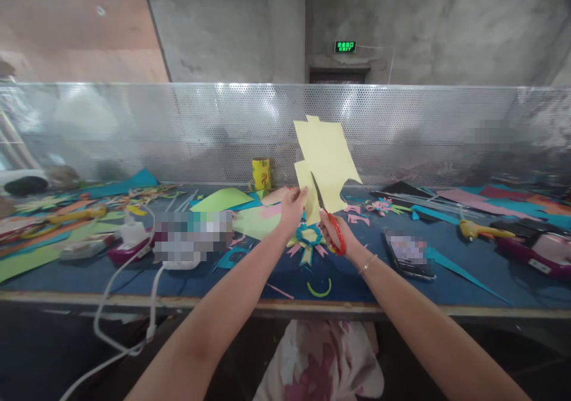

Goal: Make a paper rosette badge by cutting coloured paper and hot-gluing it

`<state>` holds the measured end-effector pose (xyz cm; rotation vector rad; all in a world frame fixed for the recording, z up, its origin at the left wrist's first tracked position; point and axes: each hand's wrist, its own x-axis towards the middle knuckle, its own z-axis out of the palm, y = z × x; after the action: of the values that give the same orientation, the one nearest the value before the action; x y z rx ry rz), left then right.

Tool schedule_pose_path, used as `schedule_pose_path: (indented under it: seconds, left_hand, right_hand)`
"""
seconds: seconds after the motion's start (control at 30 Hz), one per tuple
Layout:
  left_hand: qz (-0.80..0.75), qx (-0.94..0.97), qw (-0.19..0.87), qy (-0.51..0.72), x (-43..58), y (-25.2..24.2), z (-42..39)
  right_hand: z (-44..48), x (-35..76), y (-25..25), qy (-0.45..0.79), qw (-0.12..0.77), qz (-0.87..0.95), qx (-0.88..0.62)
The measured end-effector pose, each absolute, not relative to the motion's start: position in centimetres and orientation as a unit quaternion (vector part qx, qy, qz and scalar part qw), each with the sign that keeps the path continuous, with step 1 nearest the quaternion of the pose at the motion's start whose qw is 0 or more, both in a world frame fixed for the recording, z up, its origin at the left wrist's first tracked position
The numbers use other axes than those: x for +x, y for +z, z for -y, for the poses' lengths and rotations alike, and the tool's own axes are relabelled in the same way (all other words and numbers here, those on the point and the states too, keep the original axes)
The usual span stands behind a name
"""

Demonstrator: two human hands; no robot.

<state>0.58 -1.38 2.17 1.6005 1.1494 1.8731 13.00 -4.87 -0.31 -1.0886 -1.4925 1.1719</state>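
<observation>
A pale yellow sheet of paper is held up above the table, its edges notched by cuts. My left hand pinches its lower left part between thumb and fingers. In my right hand are red-handled scissors, fingers wrapped round the grips. Their dark blades reach up into the sheet, with paper on both sides of them. Below the hands lies a paper flower in teal, pale yellow and pink, partly covered. A green curved paper strip rests nearer the table's front edge.
A smartphone lies right of my right hand. Glue guns rest at both sides. White cables hang over the front edge at left. Coloured paper sheets and scraps cover much of the blue table. A perforated metal panel stands behind.
</observation>
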Motion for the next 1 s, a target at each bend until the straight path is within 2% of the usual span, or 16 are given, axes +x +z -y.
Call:
schedule_pose_path:
  seconds: [0.3,0.57,0.83,1.0]
  left_hand:
    - [-0.451,0.604,0.065,0.654,-0.7,2.5,0.3]
    - [-0.44,0.639,0.093,0.624,0.2,1.5,0.8]
    - [-0.456,0.629,0.101,0.621,0.1,1.3,0.8]
    - [-0.437,0.613,0.193,0.629,0.2,0.7,0.6]
  right_hand:
    - [5.8,12.9,-0.2,0.517,0.419,0.628,-0.404]
    - [4.9,13.3,-1.3,0.547,0.43,0.636,-0.335]
    - [5.3,13.1,-0.6,0.49,0.426,0.638,-0.413]
    - [4.9,13.3,-1.1,0.538,0.442,0.629,-0.346]
